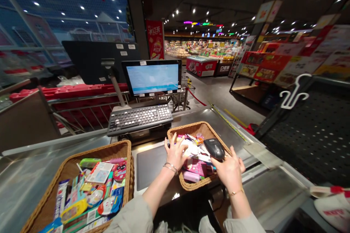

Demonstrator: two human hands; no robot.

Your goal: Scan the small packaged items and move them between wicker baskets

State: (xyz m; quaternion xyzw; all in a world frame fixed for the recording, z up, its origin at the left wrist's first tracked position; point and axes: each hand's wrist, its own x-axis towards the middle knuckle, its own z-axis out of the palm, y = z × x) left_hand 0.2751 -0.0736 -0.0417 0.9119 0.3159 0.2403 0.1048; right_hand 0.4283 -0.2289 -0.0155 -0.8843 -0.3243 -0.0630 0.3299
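My right hand (229, 171) grips a black handheld barcode scanner (214, 148) over the right-hand wicker basket (195, 185). The scanner's head points toward the basket's contents. My left hand (176, 154) is over the same basket's left side, thumb and forefinger pinched at a small white item (193, 149) that is washed out by bright light, its kind unclear. Under and around it lie small packaged goods, among them a pink pack (197, 167) and a pink case (191, 177). To the left, a second wicker basket (95, 150) holds several colourful stationery packs, including a yellow item (73, 211).
Behind the baskets stand a keyboard (140, 117) and a lit monitor (153, 77) on the metal counter (188, 116). A black perforated panel (308, 131) with white hooks (294, 94) rises at right. A white bag (333, 211) lies at the lower right.
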